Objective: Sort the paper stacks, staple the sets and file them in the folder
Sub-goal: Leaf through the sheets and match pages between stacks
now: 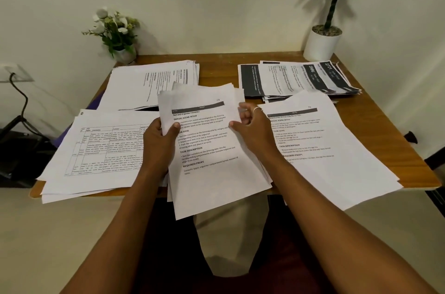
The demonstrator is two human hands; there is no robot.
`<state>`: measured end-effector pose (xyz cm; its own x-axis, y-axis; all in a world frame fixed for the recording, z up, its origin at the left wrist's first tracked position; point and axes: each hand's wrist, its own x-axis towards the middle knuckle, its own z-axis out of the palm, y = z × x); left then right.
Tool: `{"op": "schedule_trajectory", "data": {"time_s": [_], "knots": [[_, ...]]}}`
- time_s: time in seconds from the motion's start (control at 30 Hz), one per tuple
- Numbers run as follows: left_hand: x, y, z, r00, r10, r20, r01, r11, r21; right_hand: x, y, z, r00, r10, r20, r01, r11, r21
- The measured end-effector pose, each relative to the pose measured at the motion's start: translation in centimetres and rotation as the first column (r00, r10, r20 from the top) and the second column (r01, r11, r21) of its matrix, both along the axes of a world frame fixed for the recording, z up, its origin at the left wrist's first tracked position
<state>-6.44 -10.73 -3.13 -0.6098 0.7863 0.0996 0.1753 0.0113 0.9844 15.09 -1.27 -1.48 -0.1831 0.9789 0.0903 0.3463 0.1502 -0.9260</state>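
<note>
Holding paper stack (212, 149) in left grip (159, 142), right grip (252, 125) pinching its right edge

— What's coming through on your feed?
— I'm watching the left hand (159, 139) gripping the left edge of a sheaf of papers (212, 149), with the thumb lying on the top page. The right hand (250, 125) is pinching the sheaf's right edge, fingers curled.
— Where's the sheaf sitting?
— It's hanging tilted over the near edge of the table (385, 130). Four piles are lying around it: a grid-printed pile (101, 147) at the left, a text pile (154, 81) behind that, a dark-banded pile (296, 79) at the far right, and a nearer pile (325, 144) beside the right hand.
— Anything else showing?
— I'm seeing a flower pot (115, 31) and a potted plant (322, 43) standing at the back corners.
</note>
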Motion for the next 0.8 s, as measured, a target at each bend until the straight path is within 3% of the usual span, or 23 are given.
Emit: {"op": "schedule_trajectory", "data": {"time_s": [0.23, 0.4, 0.67, 0.8], "knots": [[0.1, 0.0, 0.2, 1.0, -0.002, -0.004, 0.002, 1.0, -0.006, -0.1, 0.3, 0.3, 0.999, 0.038, 0.023, -0.036, 0.996, -0.085], [0.3, -0.1, 0.7, 0.999, 0.035, 0.011, -0.035, 0.999, -0.005, 0.3, 0.7, 0.4, 0.977, 0.011, -0.213, -0.059, 0.974, -0.22], [0.5, 0.0, 1.0, 0.991, 0.016, 0.135, -0.016, 1.0, 0.002, 4.7, 2.6, 2.5, 0.981, -0.074, -0.177, 0.048, 0.988, -0.149], [0.3, 0.0, 0.7, 0.983, -0.025, 0.18, 0.03, 0.999, -0.028, 10.6, 4.6, 3.8, 0.989, -0.088, -0.116, 0.062, 0.976, -0.208]]}}
